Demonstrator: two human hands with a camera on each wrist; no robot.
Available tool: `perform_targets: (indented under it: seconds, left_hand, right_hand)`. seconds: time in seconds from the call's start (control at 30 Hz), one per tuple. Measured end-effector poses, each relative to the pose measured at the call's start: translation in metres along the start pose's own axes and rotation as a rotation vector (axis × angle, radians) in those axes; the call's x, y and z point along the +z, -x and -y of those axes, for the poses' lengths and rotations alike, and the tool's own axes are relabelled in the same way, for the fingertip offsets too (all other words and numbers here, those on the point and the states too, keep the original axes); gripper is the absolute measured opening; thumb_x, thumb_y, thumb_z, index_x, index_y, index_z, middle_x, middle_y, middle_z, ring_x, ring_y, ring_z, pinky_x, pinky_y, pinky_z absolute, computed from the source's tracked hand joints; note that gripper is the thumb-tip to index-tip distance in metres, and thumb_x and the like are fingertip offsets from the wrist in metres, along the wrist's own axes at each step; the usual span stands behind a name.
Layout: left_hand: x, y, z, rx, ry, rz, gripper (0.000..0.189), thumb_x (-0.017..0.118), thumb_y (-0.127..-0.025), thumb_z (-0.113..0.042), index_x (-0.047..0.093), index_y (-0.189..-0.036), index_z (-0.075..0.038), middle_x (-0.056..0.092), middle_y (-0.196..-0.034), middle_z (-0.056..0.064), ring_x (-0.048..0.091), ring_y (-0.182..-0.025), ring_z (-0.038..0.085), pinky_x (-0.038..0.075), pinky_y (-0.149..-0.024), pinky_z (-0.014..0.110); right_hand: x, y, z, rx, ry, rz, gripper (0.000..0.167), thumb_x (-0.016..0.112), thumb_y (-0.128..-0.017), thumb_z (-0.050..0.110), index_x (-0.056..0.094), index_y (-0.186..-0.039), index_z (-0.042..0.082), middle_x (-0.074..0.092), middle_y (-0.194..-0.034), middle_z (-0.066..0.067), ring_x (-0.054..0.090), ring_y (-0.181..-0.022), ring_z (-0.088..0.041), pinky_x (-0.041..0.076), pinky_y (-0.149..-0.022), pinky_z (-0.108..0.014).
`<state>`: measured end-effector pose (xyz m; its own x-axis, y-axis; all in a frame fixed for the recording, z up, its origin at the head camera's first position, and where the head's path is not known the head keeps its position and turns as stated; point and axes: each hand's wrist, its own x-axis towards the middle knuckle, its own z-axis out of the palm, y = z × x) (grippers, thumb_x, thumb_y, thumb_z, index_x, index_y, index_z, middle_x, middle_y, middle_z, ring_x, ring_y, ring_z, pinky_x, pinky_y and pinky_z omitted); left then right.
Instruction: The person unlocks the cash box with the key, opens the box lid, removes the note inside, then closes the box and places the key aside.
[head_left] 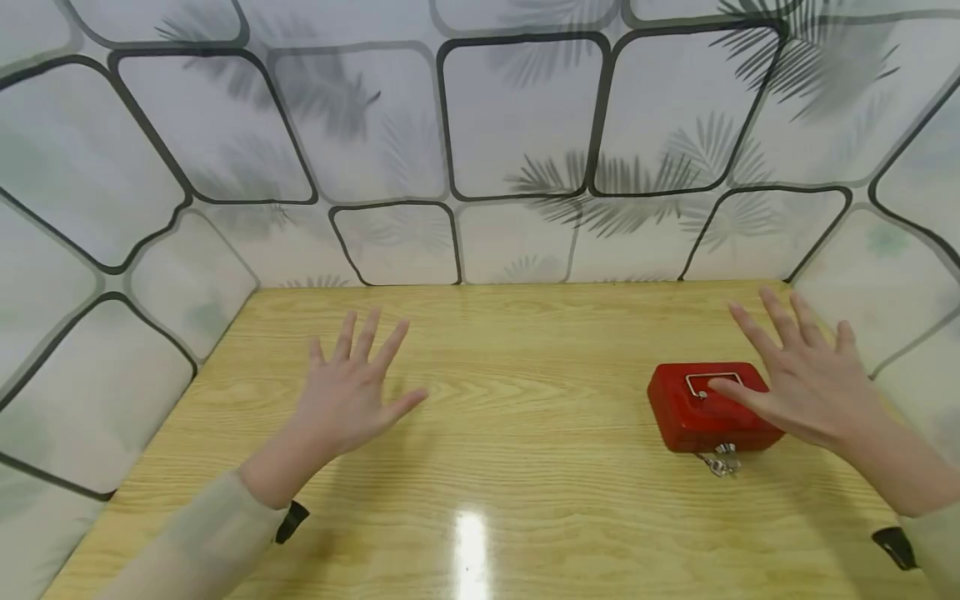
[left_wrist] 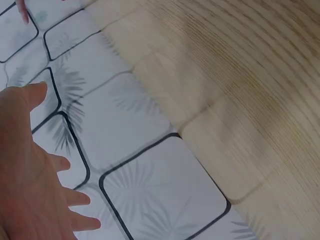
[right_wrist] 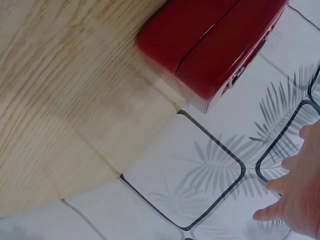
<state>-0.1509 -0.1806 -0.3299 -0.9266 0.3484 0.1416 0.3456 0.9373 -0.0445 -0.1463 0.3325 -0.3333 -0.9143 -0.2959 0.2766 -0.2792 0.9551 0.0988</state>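
Observation:
A red metal cash box (head_left: 712,425) with a folding wire handle (head_left: 693,385) on its lid stands on the right side of the table. Its lid is down, and a small bunch of keys (head_left: 722,462) hangs at its front lock. My right hand (head_left: 817,387) hovers with spread fingers, its thumb overlapping the lid in the head view. In the right wrist view the box (right_wrist: 200,45) lies apart from those fingers. Over the left part of the table my left hand (head_left: 348,400) is held up, fingers spread, holding nothing.
The wood-grain table (head_left: 510,358) has a bright light reflection near its front. Walls covered in a leaf and rounded-square pattern (head_left: 517,117) enclose its back and both sides. Black straps (head_left: 292,522) show at the wrists.

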Motion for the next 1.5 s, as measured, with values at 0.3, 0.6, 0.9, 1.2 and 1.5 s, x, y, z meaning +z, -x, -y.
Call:
perform_targets:
  seconds: [0.3, 0.6, 0.9, 1.2, 1.5]
  left_hand:
    - [0.008, -0.013, -0.034, 0.045, 0.031, -0.012, 0.09, 0.037, -0.088, -0.077, 0.008, -0.157, -0.028, 0.003, -0.161, 0.013, 0.001, -0.145, 0.04, 0.013, -0.103, 0.074]
    - [0.024, -0.033, -0.069, 0.106, 0.073, -0.018, 0.091, 0.036, -0.087, -0.078, 0.007, -0.157, -0.028, 0.002, -0.161, 0.013, 0.005, -0.145, 0.04, 0.016, -0.102, 0.073]
    - [0.035, -0.051, -0.107, 0.167, 0.158, -0.009, 0.096, 0.035, -0.085, -0.08, 0.0, -0.157, -0.028, 0.001, -0.161, 0.015, 0.004, -0.145, 0.04, 0.013, -0.103, 0.074]
    - [0.04, -0.065, -0.148, 0.201, 0.24, 0.015, 0.1, 0.04, -0.083, -0.081, -0.009, -0.155, -0.031, -0.004, -0.161, 0.011, 0.003, -0.145, 0.039, 0.014, -0.104, 0.072]
    - [0.044, -0.078, -0.187, 0.238, 0.303, 0.045, 0.104, 0.045, -0.081, -0.081, -0.005, -0.156, -0.029, -0.003, -0.162, 0.011, 0.004, -0.146, 0.036, 0.016, -0.105, 0.07]
  right_hand:
    - [0.003, 0.012, -0.011, 0.004, -0.016, 0.025, 0.102, 0.063, -0.082, 0.064, 0.011, -0.157, 0.017, 0.003, -0.16, -0.019, 0.002, -0.144, -0.043, 0.012, -0.093, -0.079]
    - [0.01, 0.024, -0.02, -0.023, -0.037, 0.032, 0.105, 0.065, -0.081, 0.063, 0.008, -0.157, 0.019, 0.005, -0.16, -0.021, -0.001, -0.145, -0.041, 0.014, -0.092, -0.079]
    - [0.019, 0.035, -0.032, -0.043, -0.098, 0.033, 0.105, 0.068, -0.082, 0.057, 0.005, -0.157, 0.02, 0.004, -0.16, -0.019, -0.003, -0.145, -0.039, 0.008, -0.097, -0.079]
    - [0.029, 0.043, -0.045, -0.056, -0.164, 0.042, 0.105, 0.07, -0.083, 0.051, 0.003, -0.157, 0.021, 0.003, -0.161, -0.016, 0.005, -0.144, -0.043, 0.002, -0.102, -0.075]
    - [0.043, 0.048, -0.058, -0.136, -0.257, -0.015, 0.103, 0.077, -0.078, 0.04, 0.014, -0.157, 0.018, 0.012, -0.161, -0.013, 0.017, -0.144, -0.037, 0.004, -0.114, -0.055]
